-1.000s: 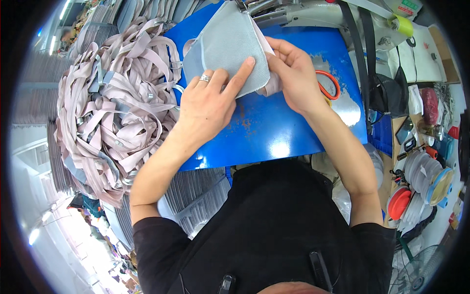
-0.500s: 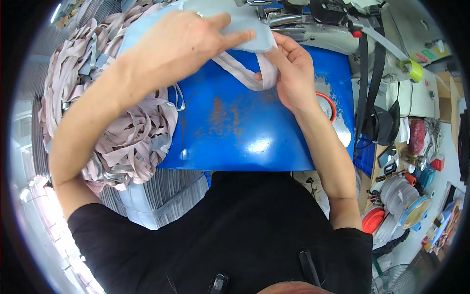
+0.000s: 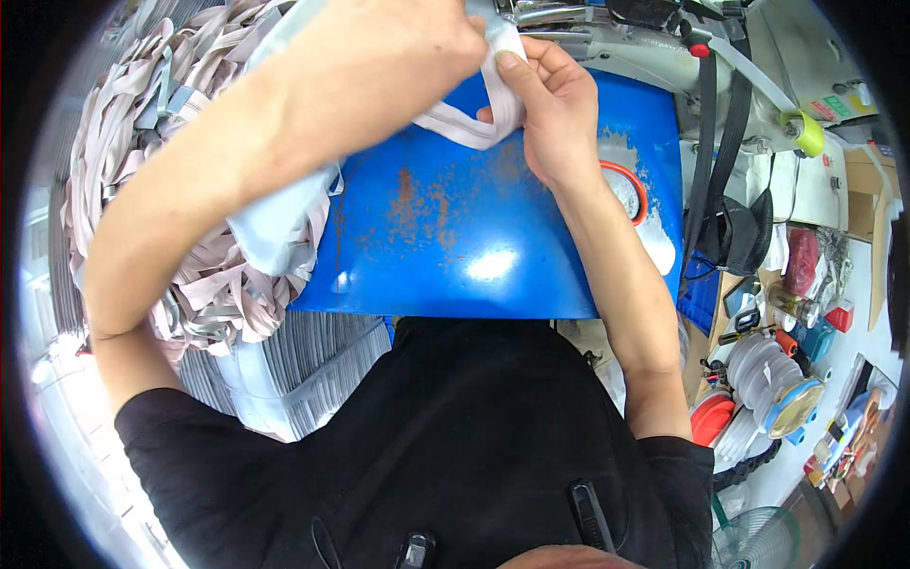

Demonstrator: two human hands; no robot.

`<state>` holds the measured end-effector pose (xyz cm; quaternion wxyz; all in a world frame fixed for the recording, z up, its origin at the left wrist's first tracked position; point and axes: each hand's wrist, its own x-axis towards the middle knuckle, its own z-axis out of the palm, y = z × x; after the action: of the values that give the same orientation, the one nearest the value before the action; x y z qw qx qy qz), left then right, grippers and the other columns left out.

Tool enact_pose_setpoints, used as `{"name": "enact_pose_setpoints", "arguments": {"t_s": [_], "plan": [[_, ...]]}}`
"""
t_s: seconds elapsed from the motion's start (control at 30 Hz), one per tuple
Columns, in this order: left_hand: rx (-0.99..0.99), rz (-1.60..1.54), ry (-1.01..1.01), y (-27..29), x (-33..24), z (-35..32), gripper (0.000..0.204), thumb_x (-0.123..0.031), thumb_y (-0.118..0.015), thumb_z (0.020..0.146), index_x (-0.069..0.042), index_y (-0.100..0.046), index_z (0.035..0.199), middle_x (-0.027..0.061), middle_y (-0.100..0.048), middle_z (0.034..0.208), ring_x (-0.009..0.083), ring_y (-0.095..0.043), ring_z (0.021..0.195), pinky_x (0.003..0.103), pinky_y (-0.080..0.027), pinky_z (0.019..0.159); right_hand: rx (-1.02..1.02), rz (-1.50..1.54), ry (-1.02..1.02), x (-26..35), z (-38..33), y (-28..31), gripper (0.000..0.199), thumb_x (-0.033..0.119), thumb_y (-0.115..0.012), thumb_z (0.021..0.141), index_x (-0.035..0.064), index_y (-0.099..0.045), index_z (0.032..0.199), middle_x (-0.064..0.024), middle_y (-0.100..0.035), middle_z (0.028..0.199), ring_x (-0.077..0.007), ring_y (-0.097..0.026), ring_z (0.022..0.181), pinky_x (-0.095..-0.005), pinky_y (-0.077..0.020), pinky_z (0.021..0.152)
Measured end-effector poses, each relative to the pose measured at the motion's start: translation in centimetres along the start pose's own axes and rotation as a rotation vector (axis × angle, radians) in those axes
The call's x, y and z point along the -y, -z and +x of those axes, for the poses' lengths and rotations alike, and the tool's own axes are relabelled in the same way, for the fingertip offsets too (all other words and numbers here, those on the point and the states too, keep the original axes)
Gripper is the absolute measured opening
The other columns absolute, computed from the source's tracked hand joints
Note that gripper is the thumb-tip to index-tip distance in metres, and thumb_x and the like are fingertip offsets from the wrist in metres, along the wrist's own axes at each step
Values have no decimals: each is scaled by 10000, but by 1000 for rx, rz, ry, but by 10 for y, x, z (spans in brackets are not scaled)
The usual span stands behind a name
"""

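Observation:
My left hand (image 3: 398, 57) is raised high over the blue table (image 3: 474, 256), gripping a light grey fabric piece (image 3: 275, 223) that hangs down under my forearm. My right hand (image 3: 550, 104) is at the table's far edge, pinching a pale strap (image 3: 455, 128) that loops between both hands. The strap's upper end is hidden behind my left fist.
A big heap of pale grey straps (image 3: 123, 190) lies at the left. A sewing machine (image 3: 607, 24) stands at the far side. An orange ring (image 3: 630, 190) lies on the table's right. Stacked grey pieces (image 3: 284, 370) sit below the table; tape rolls (image 3: 758, 379) and tools at right.
The grey fabric piece was lifted off the table by my left hand, which rose toward the camera. My right hand stayed at the far edge, now pinching the strap.

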<state>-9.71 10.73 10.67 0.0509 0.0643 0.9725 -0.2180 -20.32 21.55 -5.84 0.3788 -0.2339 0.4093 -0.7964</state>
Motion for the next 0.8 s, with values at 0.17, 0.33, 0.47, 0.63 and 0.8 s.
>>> {"name": "enact_pose_setpoints", "arguments": {"t_s": [0.17,0.33,0.47,0.63,0.8], "plan": [[-185,-99,197,-15,-40,17,278,-70,-691,777,43,-698,1030,183,-717,842,322,-743,746,381,-592,644,-8,-13,39,0,-1,2,211,73,-628,1011,-61,-625,1174,-92,-730,906,-107,-675,713,-269,-582,585],[-309,-282,408,-30,-60,38,167,-91,-671,741,8,-718,866,171,-725,804,364,-727,715,446,-581,663,-44,-101,65,3,-8,-2,243,79,-633,1017,-57,-630,1218,-63,-737,899,-70,-656,737,-225,-525,648],[-385,-706,567,-40,-81,5,459,-247,-766,763,-16,-713,1156,215,-692,1102,351,-711,954,435,-577,782,-12,-110,29,4,-19,7,277,87,-642,1019,-54,-639,1257,-62,-749,933,-65,-666,769,-222,-529,664],[-370,-587,384,-49,-142,-69,926,-299,-876,665,-138,-527,1508,185,-538,1313,384,-586,1149,449,-522,943,-10,59,-55,4,-40,5,297,88,-640,1018,-67,-632,1271,-84,-757,989,-84,-687,825,-241,-552,723],[-166,-373,283,-23,-142,-91,795,-75,-717,754,-233,-540,1513,76,-527,966,259,-616,790,367,-540,678,19,113,-94,18,-68,5,317,80,-609,1031,-70,-614,1311,-126,-742,1122,-135,-706,974,-270,-564,835]]}}
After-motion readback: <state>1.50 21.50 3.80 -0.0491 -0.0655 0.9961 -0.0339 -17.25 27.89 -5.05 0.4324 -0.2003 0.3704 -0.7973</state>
